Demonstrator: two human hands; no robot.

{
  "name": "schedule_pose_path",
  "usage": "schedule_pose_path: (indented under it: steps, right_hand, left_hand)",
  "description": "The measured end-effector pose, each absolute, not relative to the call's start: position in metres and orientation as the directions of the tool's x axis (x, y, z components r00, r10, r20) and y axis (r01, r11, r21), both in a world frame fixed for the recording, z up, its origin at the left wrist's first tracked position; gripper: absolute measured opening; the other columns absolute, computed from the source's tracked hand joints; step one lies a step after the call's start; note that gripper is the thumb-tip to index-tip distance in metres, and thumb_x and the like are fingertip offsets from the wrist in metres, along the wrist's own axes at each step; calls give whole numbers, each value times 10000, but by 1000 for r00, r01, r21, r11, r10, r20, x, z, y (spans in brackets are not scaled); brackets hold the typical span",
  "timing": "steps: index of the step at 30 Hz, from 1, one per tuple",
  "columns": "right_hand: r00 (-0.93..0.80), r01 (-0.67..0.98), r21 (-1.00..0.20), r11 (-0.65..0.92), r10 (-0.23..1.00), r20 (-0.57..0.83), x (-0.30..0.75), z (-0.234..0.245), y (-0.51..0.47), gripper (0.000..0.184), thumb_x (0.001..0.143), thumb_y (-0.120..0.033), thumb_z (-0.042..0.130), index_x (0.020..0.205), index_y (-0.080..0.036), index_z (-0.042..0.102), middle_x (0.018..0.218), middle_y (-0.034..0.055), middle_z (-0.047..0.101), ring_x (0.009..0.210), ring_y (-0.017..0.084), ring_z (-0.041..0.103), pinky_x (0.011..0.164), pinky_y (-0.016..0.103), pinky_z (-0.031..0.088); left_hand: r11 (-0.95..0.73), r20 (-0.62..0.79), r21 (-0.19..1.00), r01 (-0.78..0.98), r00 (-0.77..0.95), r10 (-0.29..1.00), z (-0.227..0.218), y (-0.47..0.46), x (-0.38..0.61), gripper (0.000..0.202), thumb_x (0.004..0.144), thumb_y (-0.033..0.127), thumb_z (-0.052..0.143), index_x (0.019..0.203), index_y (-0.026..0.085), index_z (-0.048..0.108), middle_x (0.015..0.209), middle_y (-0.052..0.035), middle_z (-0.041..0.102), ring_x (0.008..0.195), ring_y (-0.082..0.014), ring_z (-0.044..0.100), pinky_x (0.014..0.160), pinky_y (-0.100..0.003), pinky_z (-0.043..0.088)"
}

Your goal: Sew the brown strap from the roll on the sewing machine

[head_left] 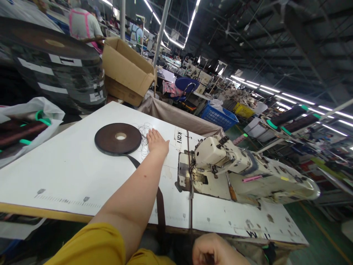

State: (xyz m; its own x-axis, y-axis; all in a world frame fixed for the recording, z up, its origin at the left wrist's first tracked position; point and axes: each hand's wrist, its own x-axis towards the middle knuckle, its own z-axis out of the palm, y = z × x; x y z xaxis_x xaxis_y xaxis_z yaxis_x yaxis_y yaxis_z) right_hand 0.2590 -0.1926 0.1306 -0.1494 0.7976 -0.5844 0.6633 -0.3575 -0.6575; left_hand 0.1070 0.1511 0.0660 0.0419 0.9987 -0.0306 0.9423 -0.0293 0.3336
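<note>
A flat roll of dark brown tape (pixel 117 138) lies on the white sewing table (pixel 68 173). A strip of the tape (pixel 160 202) runs off the roll toward me and over the table's front edge. My left hand (pixel 156 140) is stretched out beside the roll, fingers flat on the table at a tangle of thin thread (pixel 144 133). My right hand (pixel 216 251) sits below the table's front edge, fingers curled closed; what it grips is hidden. A second thin brown strip (pixel 190 173) passes under the needle of the cream sewing machine (pixel 237 169).
A large dark spool stack (pixel 57 70) and an open cardboard box (pixel 127 70) stand behind the table. A white bag with thread cones (pixel 24 125) lies at left. Blue crates (pixel 219 116), a blue chair (pixel 186 85) and other workers (pixel 82 22) are farther back.
</note>
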Motion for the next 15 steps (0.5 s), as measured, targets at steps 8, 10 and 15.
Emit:
schedule_pose_path:
  steps: [8,10,15]
  right_hand:
    - [228,795,-542,-274,962,-153,245,107,-140,282,937,-494,558,861,-224,530,750,6,562,735,228,537,705,329,363]
    - [259,857,-437,-275,961,-96,241,105,-132,229,953,-396,534,801,-228,498,749,16,562,727,228,525,686,334,330]
    - [192,828,-502,-248,968,-162,246,104,-149,180,846,-150,546,688,-211,484,686,-14,526,680,175,516,641,289,321]
  left_hand:
    - [-540,-39,351,765,588,808,67,125,137,697,958,704,393,1593,417,399,1721,115,265,1624,-226,138,1315,-443,100]
    - [-505,-72,334,796,556,828,64,129,133,740,957,707,379,1611,359,385,1726,51,263,1622,-263,150,1308,-529,94]
    - [-174,-78,278,945,203,976,59,152,108,882,1001,631,279,1651,39,204,1736,-189,141,1625,-357,67,1285,-615,67]
